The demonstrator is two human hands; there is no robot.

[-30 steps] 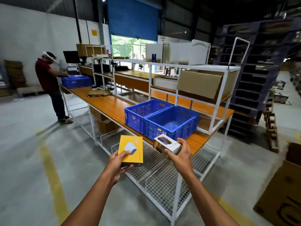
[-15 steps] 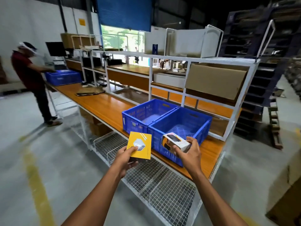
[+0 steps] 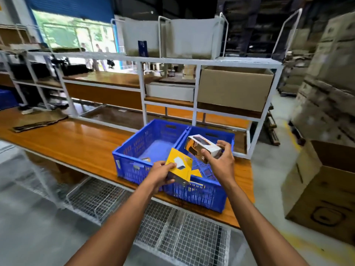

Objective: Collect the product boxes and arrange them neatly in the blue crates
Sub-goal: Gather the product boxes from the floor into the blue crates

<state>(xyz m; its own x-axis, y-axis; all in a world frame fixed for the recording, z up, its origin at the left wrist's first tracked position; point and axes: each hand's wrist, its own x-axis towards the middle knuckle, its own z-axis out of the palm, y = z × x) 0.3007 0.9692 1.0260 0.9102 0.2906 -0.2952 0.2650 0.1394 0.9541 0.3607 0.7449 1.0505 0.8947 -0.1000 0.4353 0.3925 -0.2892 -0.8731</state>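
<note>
The long orange tabletop is carrying two blue crates side by side at its near right end, below the white shelving frame, which is holding a large brown carton on its right. The left crate is looking almost bare, with what may be one small item lying near its front wall, though blur is making that hard to tell. The right crate is already holding at least some yellow packaging on its floor, so the filling seems to be under way but far from finished. Both of the person's hands are reaching in over the crates, each grasping one box. The right hand is curling round the white and orange product box, holding it tilted above the right crate and not yet set down. The left hand is pinching the flat yellow product box by its near corner, hovering over the divide between the two crates. Judging from this, both boxes are waiting to be placed and squared up, and plenty of room remains in each crate for further boxes.
</note>
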